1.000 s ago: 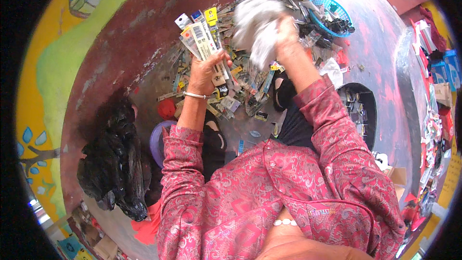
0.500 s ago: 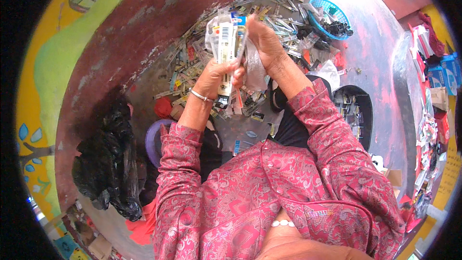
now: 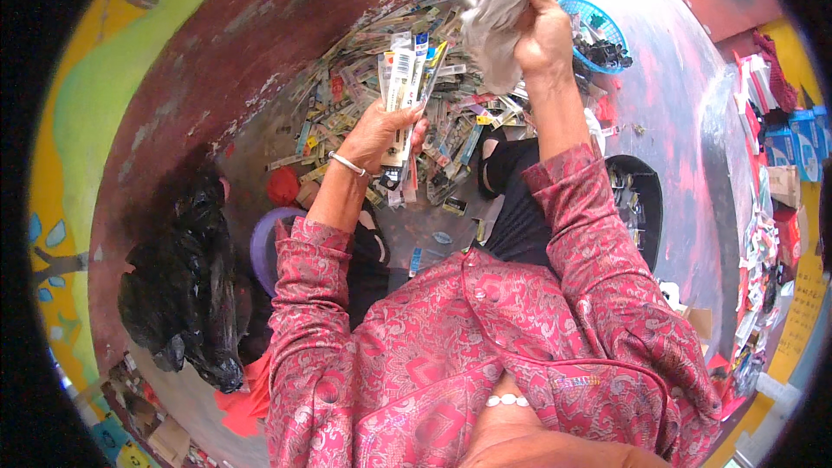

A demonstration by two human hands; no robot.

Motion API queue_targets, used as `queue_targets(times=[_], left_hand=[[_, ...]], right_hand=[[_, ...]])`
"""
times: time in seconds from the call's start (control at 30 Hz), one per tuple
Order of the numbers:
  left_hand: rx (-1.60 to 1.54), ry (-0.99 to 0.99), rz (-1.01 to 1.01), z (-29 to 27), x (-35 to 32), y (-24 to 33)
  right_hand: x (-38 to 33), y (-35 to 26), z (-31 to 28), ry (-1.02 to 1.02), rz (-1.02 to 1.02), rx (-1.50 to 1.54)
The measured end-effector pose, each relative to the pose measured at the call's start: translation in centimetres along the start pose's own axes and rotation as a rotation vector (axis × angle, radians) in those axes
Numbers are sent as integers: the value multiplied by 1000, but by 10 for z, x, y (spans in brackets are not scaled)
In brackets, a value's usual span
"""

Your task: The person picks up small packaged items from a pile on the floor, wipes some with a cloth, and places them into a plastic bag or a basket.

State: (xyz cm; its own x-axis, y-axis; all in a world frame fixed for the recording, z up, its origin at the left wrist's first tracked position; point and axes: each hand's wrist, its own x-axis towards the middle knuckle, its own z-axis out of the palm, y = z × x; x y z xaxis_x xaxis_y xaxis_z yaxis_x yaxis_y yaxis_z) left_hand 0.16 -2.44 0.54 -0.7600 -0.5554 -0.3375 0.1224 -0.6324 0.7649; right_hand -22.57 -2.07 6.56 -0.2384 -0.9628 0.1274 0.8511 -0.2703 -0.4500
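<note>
My left hand (image 3: 379, 137) is closed around a bundle of slim, clear-plastic packets (image 3: 401, 78) with printed labels, held upright in front of me. To the upper right, my raised right hand (image 3: 546, 39) grips a crumpled greyish-white cloth (image 3: 496, 22) that hangs down from the fingers. Below and beyond both hands spreads a large heap of similar slim packets (image 3: 334, 117) on the floor. What exactly is inside the held packets is too small to make out.
A blue plastic basket (image 3: 592, 3) with dark items stands at the far right. A black tub (image 3: 656, 208) holding packets is near my right knee. On the left lie a black plastic bag (image 3: 186, 295) and a purple round rim (image 3: 262, 251). Packages line the right wall.
My right hand has moved away from the bundle, up and to the right, carrying the cloth. My left hand still holds the packets, slightly lower and further left.
</note>
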Motion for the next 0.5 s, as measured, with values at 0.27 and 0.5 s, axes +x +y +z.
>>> queue_targets(times=[0.27, 0.5], left_hand=[[306, 29, 207, 1, 1, -3], [344, -126, 178, 5, -7, 1]], right_hand=[[-28, 87, 6, -581, -752, -1897], [-17, 72, 7, -136, -76, -1697]])
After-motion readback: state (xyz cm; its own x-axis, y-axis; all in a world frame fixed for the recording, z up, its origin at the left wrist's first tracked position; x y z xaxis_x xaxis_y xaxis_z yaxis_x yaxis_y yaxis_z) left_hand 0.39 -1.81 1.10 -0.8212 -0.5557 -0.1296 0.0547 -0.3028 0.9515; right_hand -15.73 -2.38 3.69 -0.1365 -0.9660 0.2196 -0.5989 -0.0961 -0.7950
